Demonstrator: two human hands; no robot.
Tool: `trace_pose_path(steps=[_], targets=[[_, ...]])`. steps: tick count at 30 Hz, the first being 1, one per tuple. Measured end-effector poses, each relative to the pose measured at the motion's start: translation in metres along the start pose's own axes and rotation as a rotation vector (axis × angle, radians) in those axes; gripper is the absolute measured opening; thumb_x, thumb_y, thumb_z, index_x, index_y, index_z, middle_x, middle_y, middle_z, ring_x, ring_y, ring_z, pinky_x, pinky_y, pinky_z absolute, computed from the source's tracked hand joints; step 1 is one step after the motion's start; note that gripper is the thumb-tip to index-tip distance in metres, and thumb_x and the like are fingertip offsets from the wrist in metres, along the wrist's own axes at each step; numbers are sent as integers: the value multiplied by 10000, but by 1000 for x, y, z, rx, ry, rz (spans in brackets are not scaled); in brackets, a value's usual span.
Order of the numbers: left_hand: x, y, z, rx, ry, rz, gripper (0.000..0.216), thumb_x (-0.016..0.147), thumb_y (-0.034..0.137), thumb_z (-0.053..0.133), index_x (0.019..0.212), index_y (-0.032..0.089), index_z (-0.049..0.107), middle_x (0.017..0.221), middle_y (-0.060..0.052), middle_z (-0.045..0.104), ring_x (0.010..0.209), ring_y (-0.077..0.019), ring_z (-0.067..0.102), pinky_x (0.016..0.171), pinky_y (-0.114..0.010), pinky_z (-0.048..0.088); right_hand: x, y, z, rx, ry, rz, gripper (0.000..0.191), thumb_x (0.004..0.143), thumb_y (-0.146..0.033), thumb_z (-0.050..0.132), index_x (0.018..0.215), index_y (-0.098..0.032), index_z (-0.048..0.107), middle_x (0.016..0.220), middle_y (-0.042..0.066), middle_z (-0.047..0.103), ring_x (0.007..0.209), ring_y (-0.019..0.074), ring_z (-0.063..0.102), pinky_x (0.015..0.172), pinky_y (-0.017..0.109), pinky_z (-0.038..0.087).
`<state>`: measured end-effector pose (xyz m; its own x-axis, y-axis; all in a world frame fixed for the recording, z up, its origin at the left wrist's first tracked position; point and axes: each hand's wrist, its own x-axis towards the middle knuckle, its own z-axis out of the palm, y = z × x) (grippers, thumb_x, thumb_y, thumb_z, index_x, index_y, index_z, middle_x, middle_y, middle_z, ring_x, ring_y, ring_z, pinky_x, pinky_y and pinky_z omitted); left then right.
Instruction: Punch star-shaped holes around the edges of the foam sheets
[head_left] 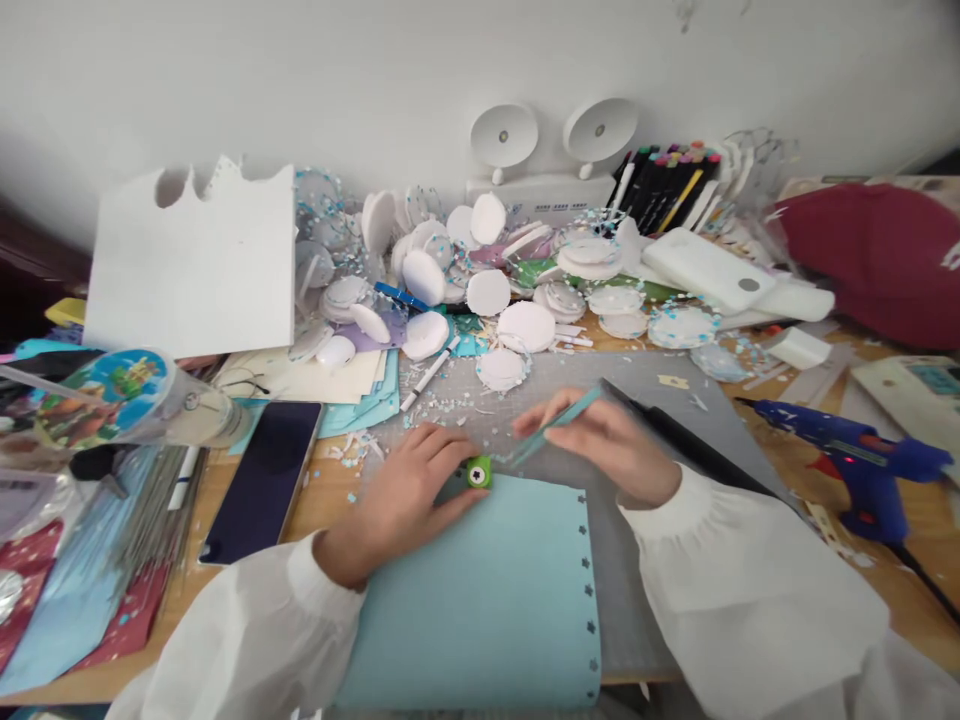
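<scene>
A light blue sheet of paper [480, 590] lies on the grey mat, with a row of small flower-shaped holes down its right edge. At its top edge sits a small green craft punch [478, 473], its flower-shaped opening facing up. My left hand [409, 490] grips the punch between thumb and index finger, the other fingers resting near the mat. My right hand [600, 440], closed round slim teal tweezers [559, 422], is held above the mat to the right of the punch. The tweezers' tips point toward the punch and are blurred.
White discs [525, 327] with blue-dotted strands crowd the back. A phone [262, 482] and a lidded cup [172, 400] stand left. Right are a blue glue gun [855, 455] and a black stick-like object [690, 440]. Paper scraps dot the grey mat [622, 620].
</scene>
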<state>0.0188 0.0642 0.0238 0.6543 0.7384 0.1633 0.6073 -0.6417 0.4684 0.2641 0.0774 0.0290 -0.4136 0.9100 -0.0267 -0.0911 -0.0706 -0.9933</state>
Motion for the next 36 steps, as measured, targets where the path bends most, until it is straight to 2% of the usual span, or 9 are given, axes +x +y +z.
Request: trace_pose_path(steps=[2, 5, 13, 17, 20, 24, 27, 31, 36], targets=[[-1, -1, 0, 9, -9, 10, 260, 880, 350, 546, 1083, 188, 555, 1084, -79, 605, 1009, -230, 514, 906, -398, 414, 3, 2, 0, 53, 206, -58, 119, 831, -300, 621, 831, -198, 558, 990, 61, 688, 929, 191, 638, 841, 371, 480], [-4, 0, -1, 49, 5, 40, 271, 880, 363, 547, 1080, 181, 546, 1081, -80, 618, 1015, -238, 515, 905, -399, 408, 4, 4, 3, 159, 345, -65, 130, 797, -297, 655, 791, -209, 561, 902, 36, 696, 840, 171, 645, 761, 322, 499], [-7, 4, -2, 116, 133, 120, 282, 855, 373, 587, 1009, 140, 541, 889, -63, 644, 861, -208, 569, 793, -349, 417, 0, -2, 18, 154, 310, 10, 117, 794, -296, 599, 785, -205, 526, 800, 19, 640, 730, 155, 605, 650, 288, 479], [-7, 1, 1, 89, 151, 106, 267, 862, 345, 589, 1038, 156, 521, 930, -40, 666, 811, -173, 594, 780, -322, 411, 1, 1, 7, -264, 427, 66, 122, 802, -292, 483, 716, -207, 486, 609, -25, 502, 558, 132, 480, 528, 261, 390], [-8, 1, 2, 79, 160, 90, 260, 862, 317, 592, 1062, 173, 510, 1015, -36, 665, 841, -163, 600, 763, -303, 409, 3, 9, -6, -785, 570, 68, 72, 733, -267, 523, 754, -204, 496, 623, -9, 492, 589, 173, 489, 597, 323, 411], [-9, 2, 1, 88, 174, 101, 252, 865, 295, 590, 1072, 179, 508, 1023, -35, 662, 845, -162, 604, 748, -298, 405, 2, 10, -2, -1123, 684, -298, 197, 748, -229, 554, 932, -165, 526, 874, 96, 565, 843, 259, 537, 806, 440, 422], [-10, 4, 0, 95, 175, 114, 243, 870, 281, 580, 1075, 174, 508, 1015, -41, 662, 835, -164, 608, 733, -303, 400, -4, 4, 23, -953, 478, -471, 198, 813, -187, 526, 1011, -185, 519, 959, 94, 564, 925, 236, 536, 830, 392, 446], [-10, 4, 2, 102, 185, 151, 262, 870, 263, 578, 1101, 169, 496, 1059, -64, 653, 852, -175, 608, 726, -313, 391, -13, 8, 55, -856, 7, -394, 430, 815, -253, 600, 1207, -185, 437, 1145, 122, 543, 1089, 251, 506, 934, 404, 433], [-10, 4, -2, 10, 114, 121, 350, 884, 189, 546, 1219, 194, 441, 1154, -64, 612, 997, -172, 579, 830, -306, 395, -17, 21, 59, -766, -26, -279, 394, 886, -267, 539, 1246, -198, 395, 1134, 110, 577, 1029, 222, 560, 885, 376, 478]])
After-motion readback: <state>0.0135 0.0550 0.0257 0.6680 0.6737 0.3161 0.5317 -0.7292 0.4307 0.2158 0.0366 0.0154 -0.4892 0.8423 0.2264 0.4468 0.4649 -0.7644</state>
